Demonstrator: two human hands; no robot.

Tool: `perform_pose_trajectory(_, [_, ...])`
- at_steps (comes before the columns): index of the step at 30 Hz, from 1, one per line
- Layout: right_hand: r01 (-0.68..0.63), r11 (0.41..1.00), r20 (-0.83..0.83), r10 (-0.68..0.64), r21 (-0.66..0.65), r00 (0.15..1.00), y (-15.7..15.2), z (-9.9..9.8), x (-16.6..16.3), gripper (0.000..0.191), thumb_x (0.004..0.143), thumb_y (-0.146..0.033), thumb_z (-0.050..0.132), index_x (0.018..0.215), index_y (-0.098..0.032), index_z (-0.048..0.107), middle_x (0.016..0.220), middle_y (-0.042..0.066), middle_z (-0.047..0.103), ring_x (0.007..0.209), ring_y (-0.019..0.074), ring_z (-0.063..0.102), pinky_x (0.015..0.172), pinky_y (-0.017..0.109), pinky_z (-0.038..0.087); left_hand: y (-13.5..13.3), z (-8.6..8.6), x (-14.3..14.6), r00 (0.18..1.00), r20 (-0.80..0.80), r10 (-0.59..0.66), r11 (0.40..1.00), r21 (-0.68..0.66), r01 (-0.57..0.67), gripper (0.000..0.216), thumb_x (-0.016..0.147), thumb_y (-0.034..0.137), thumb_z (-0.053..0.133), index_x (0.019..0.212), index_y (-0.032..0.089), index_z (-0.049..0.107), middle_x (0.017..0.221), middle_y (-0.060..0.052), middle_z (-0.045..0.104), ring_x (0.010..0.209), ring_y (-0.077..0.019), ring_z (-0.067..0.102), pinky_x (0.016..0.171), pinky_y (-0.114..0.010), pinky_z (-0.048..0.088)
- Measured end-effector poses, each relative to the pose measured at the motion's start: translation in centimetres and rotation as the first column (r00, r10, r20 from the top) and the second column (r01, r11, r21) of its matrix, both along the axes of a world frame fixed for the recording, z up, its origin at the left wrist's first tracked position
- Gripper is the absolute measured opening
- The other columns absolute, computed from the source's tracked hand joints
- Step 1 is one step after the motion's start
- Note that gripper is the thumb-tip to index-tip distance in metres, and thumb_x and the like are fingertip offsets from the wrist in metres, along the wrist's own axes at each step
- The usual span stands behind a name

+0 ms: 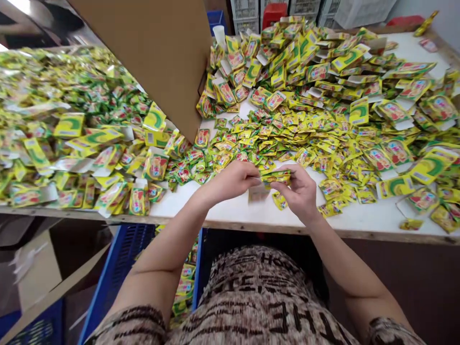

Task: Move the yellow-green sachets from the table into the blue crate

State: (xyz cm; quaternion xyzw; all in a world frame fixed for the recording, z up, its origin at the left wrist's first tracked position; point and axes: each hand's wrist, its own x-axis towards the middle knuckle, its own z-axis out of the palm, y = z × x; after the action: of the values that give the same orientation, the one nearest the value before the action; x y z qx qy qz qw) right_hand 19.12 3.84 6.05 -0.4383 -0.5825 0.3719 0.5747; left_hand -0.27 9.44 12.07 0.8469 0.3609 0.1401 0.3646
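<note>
My left hand (pixel 233 181) and my right hand (pixel 299 190) meet over the white table (pixel 251 215) near its front edge. Between them they pinch a small stack of yellow-green sachets (pixel 276 177), each hand closed on one end. A pale carton flap (pixel 257 193) hangs just under the stack. A loose sachet (pixel 279 200) lies on the table below my right fingers. A wide heap of small sachets (pixel 287 134) spreads right behind my hands.
Flat yellow-green cartons (pixel 316 62) pile at the back and right, and more cartons (pixel 89 143) to the left. A brown cardboard box (pixel 158 52) overhangs the table's upper left. A blue crate (pixel 118 268) with packed cartons stands below the table edge. White crates (pixel 244 14) stand behind.
</note>
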Motion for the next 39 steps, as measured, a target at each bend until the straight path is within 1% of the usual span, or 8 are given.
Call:
perform_pose_trajectory(6, [-0.029, 1.0, 0.216, 0.028, 0.003, 0.976, -3.4, -1.4, 0.9, 0.022, 0.084, -0.028, 0.074, 0.104, -0.024, 0.066, 0.095, 0.002, 0.067, 0.084, 0.0175, 0.063, 0.076, 0.032, 0.052, -2.1, -3.3, 0.2, 0.991, 0.106, 0.087, 0.963, -0.263, -0.056, 0.025, 0.085, 0.027, 0.059, 0.067, 0.012, 0.068, 0.06, 0.001, 0.055, 0.059, -0.01, 0.046, 0.057, -0.023, 0.032])
perform_pose_trajectory(12, [0.052, 0.995, 0.286, -0.026, -0.086, 0.958, -4.1, -1.5, 1.1, 0.022, 0.083, -0.029, 0.072, 0.101, -0.022, 0.062, 0.085, 0.0, 0.065, 0.075, 0.0156, 0.06, 0.07, 0.029, 0.049, -5.9, -6.7, 0.8, 0.799, 0.434, 0.416, 0.773, -0.631, -0.059, 0.043, 0.086, 0.047, 0.063, 0.117, 0.017, 0.068, 0.112, -0.009, 0.069, 0.099, -0.0196, 0.063, 0.082, -0.029, 0.051])
perform_pose_trajectory(16, [0.065, 0.99, 0.238, -0.035, -0.122, 0.971, -3.8, -1.3, 1.0, 0.024, 0.081, -0.03, 0.072, 0.1, -0.022, 0.061, 0.083, -0.001, 0.064, 0.076, 0.0161, 0.059, 0.071, 0.029, 0.048, -8.6, -9.2, 2.0, 0.716, 0.492, 0.496, 0.787, -0.603, -0.131, 0.061, 0.066, 0.044, 0.085, 0.116, 0.017, 0.064, 0.107, -0.007, 0.069, 0.101, -0.0229, 0.062, 0.09, -0.033, 0.05])
perform_pose_trajectory(20, [0.068, 0.997, 0.373, -0.054, -0.027, 0.926, -3.5, -1.0, 0.9, 0.019, 0.083, -0.024, 0.069, 0.1, -0.022, 0.062, 0.089, 0.002, 0.066, 0.085, 0.0199, 0.061, 0.079, 0.033, 0.048, -9.2, -11.2, 2.8, 0.714, 0.45, 0.536, 0.783, -0.58, -0.223, 0.04, 0.075, 0.044, 0.077, 0.101, 0.016, 0.065, 0.092, -0.004, 0.067, 0.088, -0.0199, 0.06, 0.083, -0.031, 0.049])
perform_pose_trajectory(23, [-0.061, 0.998, 0.595, 0.052, -0.005, 0.802, -3.3, -0.1, 1.1, 0.013, 0.084, -0.016, 0.063, 0.097, -0.019, 0.063, 0.094, 0.007, 0.067, 0.093, 0.0228, 0.06, 0.085, 0.035, 0.046, -8.9, -11.6, 2.8, 0.717, 0.451, 0.531, 0.795, -0.557, -0.239, 0.034, 0.078, 0.046, 0.074, 0.091, 0.017, 0.063, 0.083, -0.002, 0.062, 0.082, -0.0178, 0.056, 0.077, -0.029, 0.047])
perform_pose_trajectory(30, [-0.325, 0.904, 0.819, 0.4, -0.278, 0.411, -2.8, 4.1, 1.7, 0.01, 0.085, -0.009, 0.058, 0.084, -0.018, 0.063, 0.09, 0.007, 0.061, 0.083, 0.0203, 0.055, 0.073, 0.031, 0.041, -9.6, -11.5, 2.5, 0.767, 0.437, 0.47, 0.831, -0.511, -0.218, 0.031, 0.081, 0.045, 0.073, 0.087, 0.018, 0.06, 0.079, 0.001, 0.055, 0.077, -0.0143, 0.049, 0.072, -0.026, 0.042])
perform_pose_trajectory(33, [-0.316, 0.919, 0.795, 0.37, -0.237, 0.481, -2.4, 4.4, 1.6, 0.015, 0.088, -0.01, 0.058, 0.099, -0.018, 0.065, 0.094, 0.006, 0.064, 0.083, 0.0191, 0.056, 0.073, 0.03, 0.041, -9.8, -11.5, 2.3, 0.716, 0.508, 0.478, 0.796, -0.595, -0.109, 0.032, 0.082, 0.042, 0.073, 0.098, 0.017, 0.063, 0.09, -0.001, 0.062, 0.085, -0.0161, 0.055, 0.08, -0.028, 0.044])
perform_pose_trajectory(39, [-0.384, 0.92, 0.761, 0.308, -0.084, 0.571, -2.4, 1.3, 1.4, 0.018, 0.092, -0.02, 0.062, 0.077, -0.02, 0.074, 0.117, 0.013, 0.066, 0.115, 0.0295, 0.051, 0.096, 0.047, 0.044, -9.9, -12.0, 1.6, 0.681, 0.537, 0.498, 0.78, -0.62, -0.081, 0.036, 0.08, 0.04, 0.076, 0.106, 0.017, 0.067, 0.1, -0.003, 0.068, 0.096, -0.0184, 0.059, 0.091, -0.03, 0.045])
